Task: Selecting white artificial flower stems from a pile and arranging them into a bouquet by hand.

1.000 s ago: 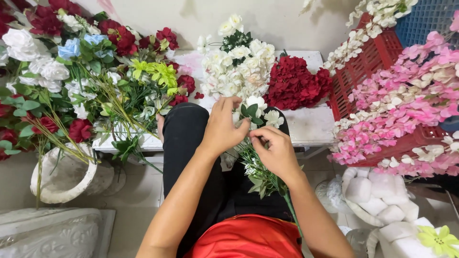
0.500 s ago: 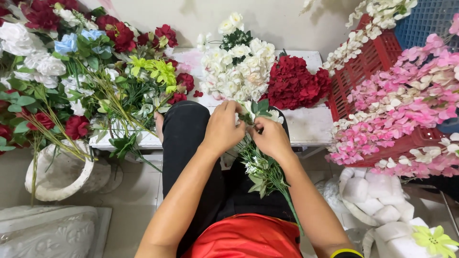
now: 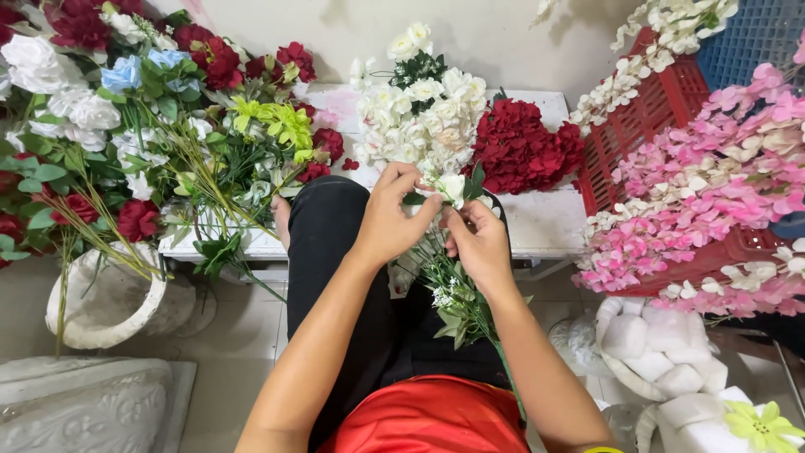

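Low white worktop point(image 3: 545, 226) against a plain cream wall point(image 3: 503, 38), evenly lit. Right of the worktop: red plastic crate point(image 3: 662, 105), blue crate point(image 3: 763, 38) behind it. Below the worktop: pale tiled floor point(image 3: 243, 335). Lower left of it: white carved pieces point(image 3: 84, 411), possibly plaster.

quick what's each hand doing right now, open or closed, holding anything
Left hand: closed, fingers pinching the white flower at the top of the green stems.
Right hand: closed around those stems, just under the flower.
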